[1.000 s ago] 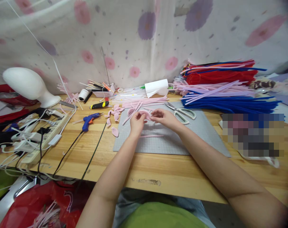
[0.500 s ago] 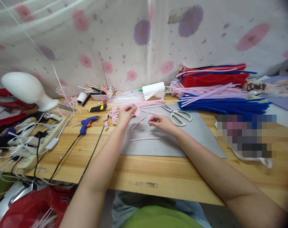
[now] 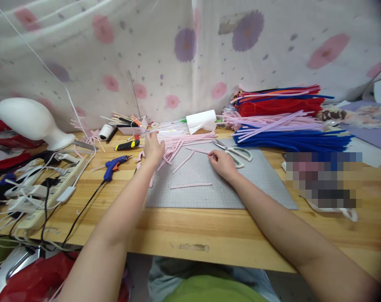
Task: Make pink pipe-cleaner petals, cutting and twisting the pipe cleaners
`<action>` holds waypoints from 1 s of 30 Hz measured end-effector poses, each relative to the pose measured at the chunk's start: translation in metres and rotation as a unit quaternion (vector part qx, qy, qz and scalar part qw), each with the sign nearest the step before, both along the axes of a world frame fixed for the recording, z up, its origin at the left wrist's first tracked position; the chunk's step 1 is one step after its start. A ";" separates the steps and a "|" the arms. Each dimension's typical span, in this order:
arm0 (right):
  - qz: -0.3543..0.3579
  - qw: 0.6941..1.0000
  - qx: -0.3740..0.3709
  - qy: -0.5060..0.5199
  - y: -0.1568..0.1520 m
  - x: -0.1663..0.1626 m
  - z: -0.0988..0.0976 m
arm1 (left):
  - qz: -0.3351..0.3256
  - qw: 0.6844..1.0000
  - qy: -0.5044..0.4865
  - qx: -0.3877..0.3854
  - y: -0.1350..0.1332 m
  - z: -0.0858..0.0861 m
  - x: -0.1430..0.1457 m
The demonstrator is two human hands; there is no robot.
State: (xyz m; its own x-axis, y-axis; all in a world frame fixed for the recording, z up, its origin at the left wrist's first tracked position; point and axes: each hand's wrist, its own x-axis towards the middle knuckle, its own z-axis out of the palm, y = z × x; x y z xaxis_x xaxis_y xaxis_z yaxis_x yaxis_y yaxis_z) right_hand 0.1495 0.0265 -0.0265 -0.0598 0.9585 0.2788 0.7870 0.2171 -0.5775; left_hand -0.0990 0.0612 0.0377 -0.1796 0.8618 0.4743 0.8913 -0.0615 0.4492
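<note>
Left hand: the person's left hand (image 3: 154, 149) is over the mat's left edge, just beside the petals; its fingers are bent, and from where I stand I can't tell if they grasp anything.
Right hand: the right hand (image 3: 223, 164) is low over the mat, fingers curled together at the end of a pink stem (image 3: 197, 150); whether they pinch it, I can't tell.
Petals: the pink petals (image 3: 140, 157) lie on the desk (image 3: 209, 230) beside the mat's left edge, partly hidden by the left arm.
Mat: the grey mat (image 3: 256, 188) lies near the desk's front edge; a cut piece (image 3: 190, 185) lies across its middle, and more stems cross towards its far left corner.
Scissors: the scissors (image 3: 237, 155) lie open on the mat's far side, just beyond the right hand.
Glue gun: the blue glue gun (image 3: 111, 167) lies left of the mat, the knife (image 3: 126, 145) behind it.
Bundles: a blue bundle (image 3: 291, 139) lies near the desk's far edge, right of the scissors.
</note>
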 end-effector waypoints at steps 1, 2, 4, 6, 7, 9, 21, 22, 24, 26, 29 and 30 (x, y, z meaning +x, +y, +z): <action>0.001 1.000 0.007 -0.006 0.000 -0.001 0.000 | -0.031 0.999 0.010 0.007 -0.006 -0.005 0.008; 0.002 1.000 0.009 -0.011 0.000 -0.001 -0.001 | -0.063 0.998 0.015 0.010 -0.012 -0.011 0.017; -0.007 1.000 0.007 -0.016 0.000 0.000 -0.002 | -0.116 0.993 0.004 -0.024 -0.025 -0.025 0.034; -0.010 1.000 0.003 -0.016 0.000 0.002 -0.003 | -0.138 0.989 -0.025 -0.054 -0.037 -0.040 0.046; 0.007 1.000 -0.003 -0.016 -0.001 0.004 -0.002 | -0.142 0.987 -0.046 -0.061 -0.042 -0.046 0.049; 0.104 0.994 -0.036 -0.024 -0.005 0.006 0.002 | -0.134 0.985 -0.085 -0.062 -0.049 -0.054 0.049; 0.177 0.979 0.018 -0.104 -0.009 0.004 0.012 | -0.202 0.972 0.030 -0.112 -0.061 -0.060 0.036; 0.125 0.985 0.043 -0.115 -0.003 0.007 0.010 | -0.228 0.965 0.030 -0.122 -0.062 -0.058 0.036; 0.055 0.985 0.062 -0.151 0.008 0.012 0.007 | -0.278 0.951 0.028 -0.136 -0.065 -0.054 0.036; 0.036 0.978 0.058 -0.196 0.018 0.016 0.005 | -0.303 0.944 0.018 -0.133 -0.067 -0.052 0.036; 0.040 0.969 0.026 -0.243 0.029 0.018 0.007 | -0.275 0.958 -0.008 -0.079 -0.068 -0.051 0.036; 0.050 0.968 0.018 -0.245 0.031 0.017 0.010 | -0.247 0.968 -0.012 -0.045 -0.067 -0.051 0.037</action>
State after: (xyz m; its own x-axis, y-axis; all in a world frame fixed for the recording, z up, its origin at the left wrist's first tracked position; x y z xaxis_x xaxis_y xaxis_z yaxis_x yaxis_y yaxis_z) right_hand 0.1669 0.0574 -0.0166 -0.2856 0.9310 0.2275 0.9384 0.3199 -0.1311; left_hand -0.0621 -0.0063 -0.0137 0.2560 0.8827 0.3940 0.7524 -0.4379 0.4921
